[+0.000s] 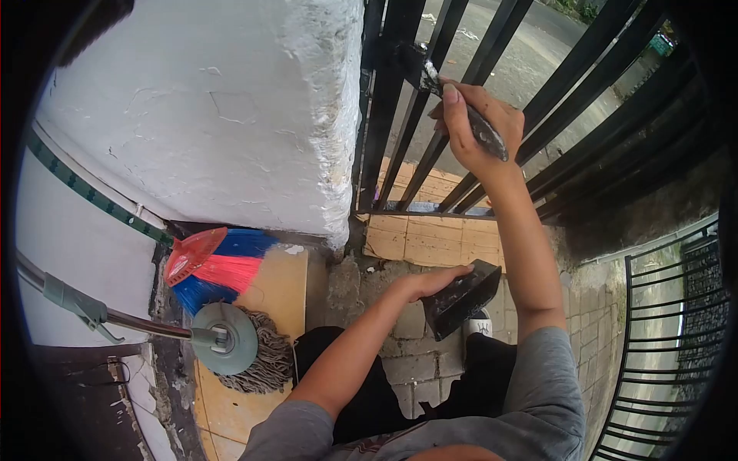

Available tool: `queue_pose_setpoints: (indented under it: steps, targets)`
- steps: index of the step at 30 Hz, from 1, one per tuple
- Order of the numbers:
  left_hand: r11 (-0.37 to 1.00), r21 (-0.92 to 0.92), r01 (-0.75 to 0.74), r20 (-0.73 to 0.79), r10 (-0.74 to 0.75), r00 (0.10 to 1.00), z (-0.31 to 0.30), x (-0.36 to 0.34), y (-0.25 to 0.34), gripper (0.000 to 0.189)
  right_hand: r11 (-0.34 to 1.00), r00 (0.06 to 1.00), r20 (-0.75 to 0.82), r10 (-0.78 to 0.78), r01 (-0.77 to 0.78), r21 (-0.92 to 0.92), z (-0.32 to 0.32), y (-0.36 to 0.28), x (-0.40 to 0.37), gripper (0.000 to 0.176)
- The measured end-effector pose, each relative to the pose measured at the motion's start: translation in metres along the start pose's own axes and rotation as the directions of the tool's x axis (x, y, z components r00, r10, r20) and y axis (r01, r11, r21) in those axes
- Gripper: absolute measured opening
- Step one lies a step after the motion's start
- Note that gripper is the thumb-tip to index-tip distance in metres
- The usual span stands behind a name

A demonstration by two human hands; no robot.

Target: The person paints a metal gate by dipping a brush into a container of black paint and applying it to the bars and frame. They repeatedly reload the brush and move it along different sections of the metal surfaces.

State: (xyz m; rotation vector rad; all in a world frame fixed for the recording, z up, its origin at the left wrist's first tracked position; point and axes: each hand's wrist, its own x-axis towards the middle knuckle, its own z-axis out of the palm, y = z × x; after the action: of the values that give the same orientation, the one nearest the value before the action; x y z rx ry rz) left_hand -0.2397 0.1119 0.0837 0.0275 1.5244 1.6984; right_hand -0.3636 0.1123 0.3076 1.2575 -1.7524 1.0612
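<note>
My right hand (493, 117) is closed around the handle of a paintbrush (487, 135), with the thumb along its top. The dark bristle end touches, or nearly touches, a black bar of the metal gate (390, 84) near its post. White and dark paint marks the brush below the bristles. Lower down, my left hand (427, 283) grips a black box-like container (466, 298) by its edge, tilted above the paving. The inside of the container is not clearly visible, and most of the left fingers are hidden behind it.
A white wall (223, 115) with a rough corner stands left of the gate. A red-and-blue broom (223, 265) and a mop (227, 342) lean at the lower left over yellowish tiles. Cardboard (430, 240) lies under the gate. Another barred fence (661, 330) is at right.
</note>
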Motion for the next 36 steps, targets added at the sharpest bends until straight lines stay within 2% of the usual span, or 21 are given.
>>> queue_pose_setpoints:
  steps: [1, 2, 3, 5, 6, 9, 10, 14, 17, 18, 19, 21, 22, 24, 25, 27, 28, 31, 32, 35, 36]
  targets:
    - [1.000, 0.022, -0.023, -0.021, 0.023, 1.000, -0.003, -0.007, 0.007, 0.081, 1.000, 1.000, 0.004, 0.007, -0.007, -0.009, 0.006, 0.003, -0.007, 0.017]
    - [0.998, 0.046, -0.041, -0.045, 0.043, 0.998, -0.004, -0.017, 0.012, 0.081, 0.999, 0.995, 0.096, 0.001, -0.005, 0.042, 0.005, 0.006, -0.014, 0.016]
    - [0.996, 0.075, -0.053, -0.068, 0.058, 0.996, -0.005, -0.025, 0.019, 0.081, 0.996, 0.993, 0.117, -0.018, 0.008, 0.094, 0.009, 0.010, -0.018, 0.012]
    - [0.996, 0.090, -0.011, -0.073, 0.018, 0.997, -0.006, -0.029, 0.020, 0.081, 0.981, 0.989, 0.145, -0.034, 0.005, 0.194, 0.015, 0.016, -0.033, 0.007]
    - [0.994, 0.105, 0.010, -0.075, -0.003, 0.997, -0.010, -0.029, 0.019, 0.081, 0.979, 0.992, 0.078, -0.095, 0.079, 0.186, 0.015, 0.016, -0.030, 0.007]
    - [0.994, 0.062, 0.086, -0.048, -0.083, 0.995, -0.014, -0.023, 0.013, 0.082, 0.982, 0.986, -0.129, -0.103, 0.121, 0.148, 0.027, 0.021, -0.026, 0.008]
    - [0.994, 0.047, 0.095, -0.035, -0.093, 0.995, -0.015, -0.023, 0.011, 0.082, 0.980, 0.992, -0.102, -0.074, 0.092, 0.179, 0.028, 0.027, -0.034, 0.012]
    - [0.990, 0.039, 0.134, -0.126, -0.128, 0.984, -0.021, -0.022, 0.003, 0.082, 0.951, 0.973, 0.175, -0.148, 0.091, 0.296, 0.042, 0.045, -0.088, 0.016]
    - [0.992, 0.035, 0.125, -0.155, -0.118, 0.981, -0.027, -0.023, -0.002, 0.080, 0.972, 0.947, 0.266, -0.178, 0.127, 0.198, 0.046, 0.041, -0.110, 0.031]
    - [0.991, 0.060, 0.116, -0.183, -0.103, 0.978, -0.028, -0.027, -0.001, 0.080, 0.955, 0.962, 0.120, -0.245, 0.218, 0.200, 0.051, 0.038, -0.106, 0.027]
    - [0.991, 0.082, 0.107, -0.209, -0.088, 0.974, -0.029, -0.029, 0.000, 0.079, 0.961, 0.966, 0.091, -0.241, 0.225, 0.162, 0.053, 0.033, -0.102, 0.028]
    - [0.992, -0.033, 0.124, -0.159, -0.128, 0.979, -0.037, -0.028, -0.004, 0.078, 0.971, 0.973, 0.040, -0.228, 0.224, 0.086, 0.055, 0.023, -0.101, 0.030]
    - [0.988, -0.033, 0.153, -0.269, -0.156, 0.950, -0.034, -0.036, 0.003, 0.077, 0.969, 0.961, 0.134, -0.243, 0.235, 0.074, 0.054, 0.025, -0.107, 0.031]
    - [0.989, -0.037, 0.141, -0.356, -0.144, 0.923, -0.040, -0.037, -0.003, 0.078, 0.962, 0.913, 0.308, -0.269, 0.267, 0.051, 0.054, 0.030, -0.117, 0.034]
    - [0.990, -0.039, 0.137, -0.398, -0.141, 0.906, -0.045, -0.036, -0.009, 0.078, 0.961, 0.931, 0.241, -0.274, 0.261, 0.087, 0.055, 0.029, -0.117, 0.035]
    - [0.987, -0.093, 0.133, -0.348, -0.158, 0.924, -0.055, -0.036, -0.015, 0.078, 0.955, 0.957, 0.111, -0.268, 0.249, 0.162, 0.054, 0.026, -0.113, 0.038]
    - [0.981, -0.124, 0.147, -0.345, -0.181, 0.921, -0.056, -0.039, -0.015, 0.078, 0.949, 0.954, 0.020, -0.300, 0.296, 0.105, 0.053, 0.018, -0.099, 0.041]
    - [0.976, -0.163, 0.144, -0.342, -0.193, 0.920, -0.052, -0.064, 0.002, 0.079, 0.962, 0.955, 0.134, -0.266, 0.253, 0.103, 0.054, 0.036, -0.108, 0.036]
    - [0.977, -0.159, 0.142, -0.357, -0.192, 0.914, -0.056, -0.066, -0.002, 0.079, 0.969, 0.944, 0.219, -0.246, 0.234, 0.078, 0.058, 0.043, -0.120, 0.031]
    - [0.970, -0.198, 0.140, -0.377, -0.207, 0.903, -0.058, -0.087, 0.007, 0.076, 0.976, 0.801, 0.560, -0.211, 0.205, 0.075, 0.050, 0.040, -0.126, 0.030]
    - [0.966, -0.218, 0.140, -0.375, -0.216, 0.901, -0.056, -0.094, 0.014, 0.075, 0.970, 0.867, 0.437, -0.238, 0.188, 0.155, 0.048, 0.037, -0.122, 0.031]
